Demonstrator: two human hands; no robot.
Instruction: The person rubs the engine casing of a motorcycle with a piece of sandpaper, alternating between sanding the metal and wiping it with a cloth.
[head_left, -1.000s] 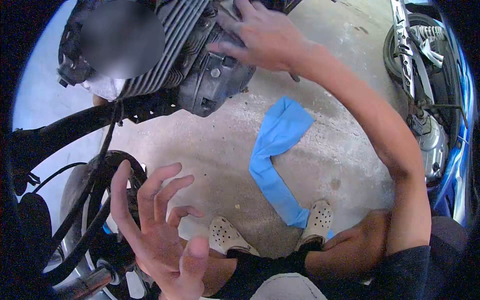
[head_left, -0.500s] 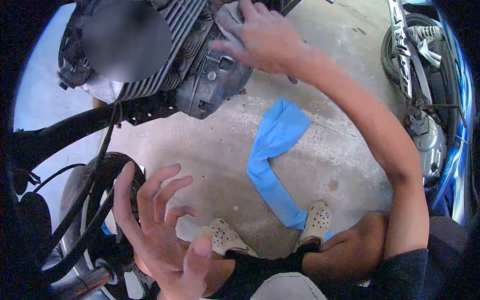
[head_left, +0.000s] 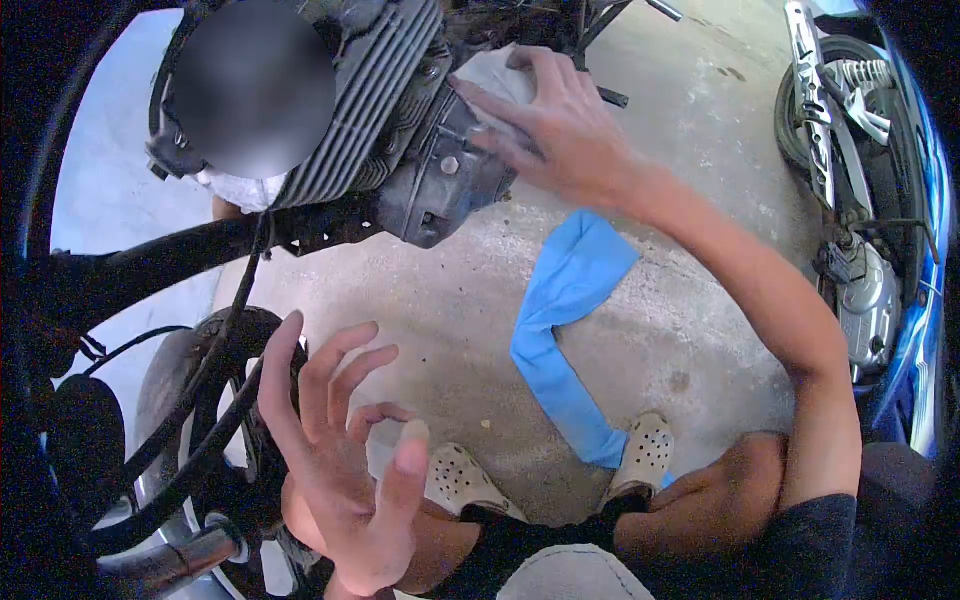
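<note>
My right hand (head_left: 575, 130) holds a light grey cloth (head_left: 495, 78) against the dark engine casing (head_left: 432, 190), on the side away from me. Part of the cloth is hidden under the fingers. Beside the casing runs the finned engine cylinder (head_left: 365, 105), partly covered by a blurred disc. My left hand (head_left: 345, 475) is raised at the lower left with its fingers curved and apart, and nothing shows in it. It hovers in front of the motorcycle's front end, touching nothing that I can see.
On the concrete floor lies a long piece of blue fabric (head_left: 560, 340), reaching one of the beige clogs (head_left: 648, 450). A black frame tube (head_left: 175, 245) crosses the left side above a wheel (head_left: 180, 375) and cables. Another motorcycle (head_left: 865, 290) stands along the right edge.
My right hand and the cloth have shifted a little down and to the right in view, as has the whole scene. The left hand keeps its spread pose.
</note>
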